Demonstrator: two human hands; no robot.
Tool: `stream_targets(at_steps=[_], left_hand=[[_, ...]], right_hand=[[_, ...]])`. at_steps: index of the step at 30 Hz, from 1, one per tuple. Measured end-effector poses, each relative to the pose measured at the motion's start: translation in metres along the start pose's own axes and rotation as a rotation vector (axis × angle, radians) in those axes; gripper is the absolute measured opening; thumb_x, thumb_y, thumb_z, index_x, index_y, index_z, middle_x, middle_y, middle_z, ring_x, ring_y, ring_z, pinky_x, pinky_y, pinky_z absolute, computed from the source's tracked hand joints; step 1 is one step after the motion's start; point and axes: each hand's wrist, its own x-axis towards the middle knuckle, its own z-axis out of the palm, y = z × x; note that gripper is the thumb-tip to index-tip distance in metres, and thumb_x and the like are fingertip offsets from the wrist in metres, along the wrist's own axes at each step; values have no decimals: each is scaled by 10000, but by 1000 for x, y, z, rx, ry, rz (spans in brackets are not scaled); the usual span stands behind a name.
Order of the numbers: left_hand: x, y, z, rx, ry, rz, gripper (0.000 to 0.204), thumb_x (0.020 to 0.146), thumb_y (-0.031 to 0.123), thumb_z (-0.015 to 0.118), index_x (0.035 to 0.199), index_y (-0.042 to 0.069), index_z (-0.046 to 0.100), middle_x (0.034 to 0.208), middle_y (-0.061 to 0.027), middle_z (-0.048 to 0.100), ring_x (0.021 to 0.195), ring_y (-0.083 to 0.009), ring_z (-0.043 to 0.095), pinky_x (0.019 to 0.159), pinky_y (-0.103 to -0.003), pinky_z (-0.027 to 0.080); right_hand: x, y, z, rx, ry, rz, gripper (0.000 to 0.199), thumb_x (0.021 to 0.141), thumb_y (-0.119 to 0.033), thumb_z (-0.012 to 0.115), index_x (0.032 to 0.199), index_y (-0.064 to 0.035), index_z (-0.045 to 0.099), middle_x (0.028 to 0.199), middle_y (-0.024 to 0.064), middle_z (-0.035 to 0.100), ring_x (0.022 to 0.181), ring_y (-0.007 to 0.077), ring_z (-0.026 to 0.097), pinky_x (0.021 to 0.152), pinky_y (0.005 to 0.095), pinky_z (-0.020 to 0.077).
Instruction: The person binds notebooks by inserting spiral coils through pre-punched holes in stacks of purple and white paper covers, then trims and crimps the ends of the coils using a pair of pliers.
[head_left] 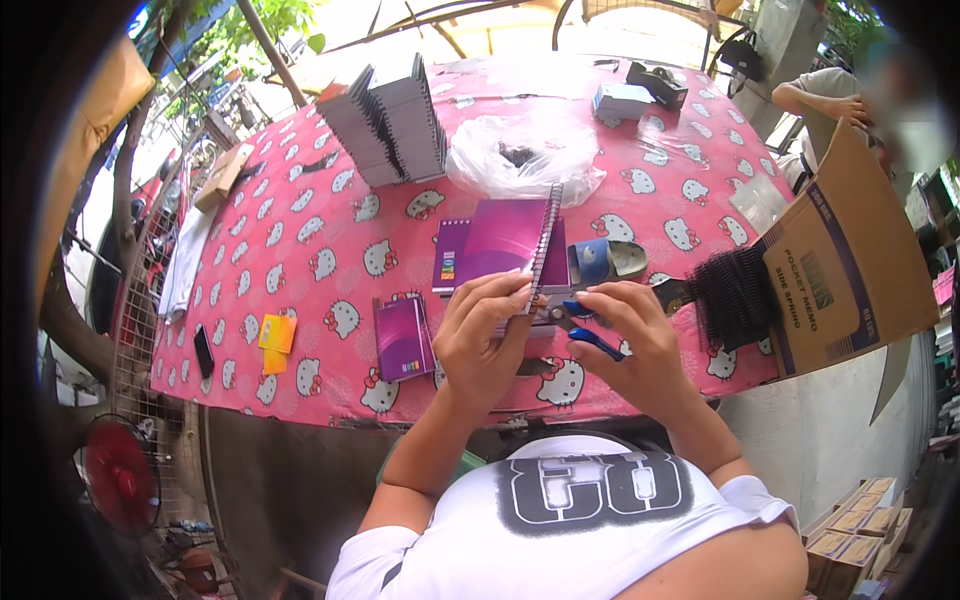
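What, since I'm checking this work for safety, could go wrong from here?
The metal end of the blue-handled pliers in the right hand sits close to the fingers of the left hand, so a slip might pinch them. The tall notebook stacks could topple if the table is bumped. The bunched black coils beside the cardboard box might tangle.

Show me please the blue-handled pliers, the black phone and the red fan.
Blue-handled pliers (597, 344), head view: on the lower blue handle.
Black phone (204, 352), head view: on the middle of its dark face.
Red fan (119, 473), head view: on the middle of its round front.
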Motion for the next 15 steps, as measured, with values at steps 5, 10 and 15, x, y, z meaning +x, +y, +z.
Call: stream_targets(at_steps=[5, 10, 15], left_hand=[[0, 4, 1, -27, 20, 4, 221, 713, -133, 709, 884, -2, 662, 975, -160, 699, 873, -258, 684, 780, -347, 544], [12, 3, -14, 46, -16, 204, 197, 734, -110, 712, 886, 7, 666, 972, -147, 700, 862, -254, 677, 788, -347, 540], [27, 5, -84, 171, 420, 135, 238, 815, -71, 680, 1036, -34, 599, 968, -155, 665, 839, -221, 640, 725, -318, 532]], right_hand=[[-3, 13, 7, 650, -244, 343, 302, 835, -217, 735, 1044, -14, 656, 976, 104, 639, 880, 223, 633, 723, 356, 529], [-15, 27, 25, 1385, -511, 708, 305, 922, -232, 646, 1062, 39, 641, 1063, 101, 660, 938, 156, 639, 785, 311, 526], [-85, 80, 46, 105, -273, 238, 397, 783, -233, 770, 1097, -29, 638, 1033, 126, 646, 938, 273, 628, 824, 372, 501]])
